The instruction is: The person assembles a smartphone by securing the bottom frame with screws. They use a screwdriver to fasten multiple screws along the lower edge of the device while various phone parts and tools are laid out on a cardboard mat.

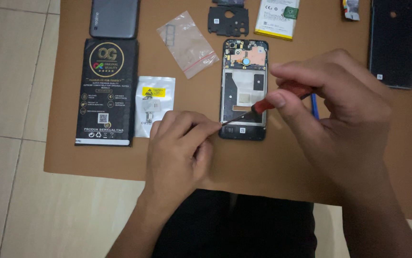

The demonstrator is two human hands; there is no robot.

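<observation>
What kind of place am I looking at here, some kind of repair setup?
Probably a makeshift phone repair spot on a tiled floor. An opened phone lies on a brown mat, the right hand holds a red-handled screwdriver to it, and a battery and a black parts box lie nearby.

Landmark: opened phone [243, 91], black frame, copper-orange patch at its top with a small blue dot, pale grey plate in the middle.
- Mat [282, 162] under the phone: plain brown.
- Screwdriver [276, 97] over the phone: red handle, dark shaft.
- Box [106, 91] far left of the phone: black, gold ring emblem, white lettering.
- Pouch [153, 102] left of the phone: white with a yellow label.
- Small bag [188, 44] upper left of the phone: clear, red seal line.
- Battery [277, 18] above the phone: white, yellow edge, green patch.
- Floor [10, 95] beyond the mat: cream tiles.
</observation>
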